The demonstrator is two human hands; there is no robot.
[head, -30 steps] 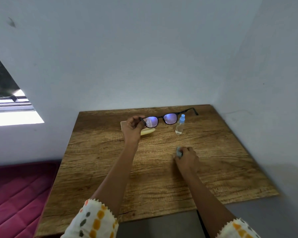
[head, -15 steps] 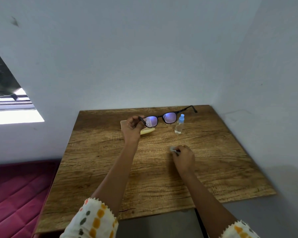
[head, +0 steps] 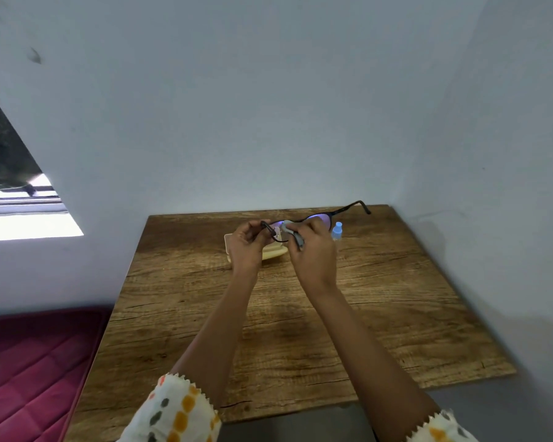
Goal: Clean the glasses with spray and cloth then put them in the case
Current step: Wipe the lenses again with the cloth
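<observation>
Over the wooden table [head: 396, 298], glasses [head: 320, 217] are gripped by the left hand [head: 246, 247]; a cloth [head: 292, 232] is pinched against them by the right hand [head: 315, 250].

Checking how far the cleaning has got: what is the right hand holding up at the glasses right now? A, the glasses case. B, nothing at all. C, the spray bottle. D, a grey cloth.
D: the right hand pinches the grey cloth against the glasses, while the spray bottle stands untouched just beyond it.
</observation>
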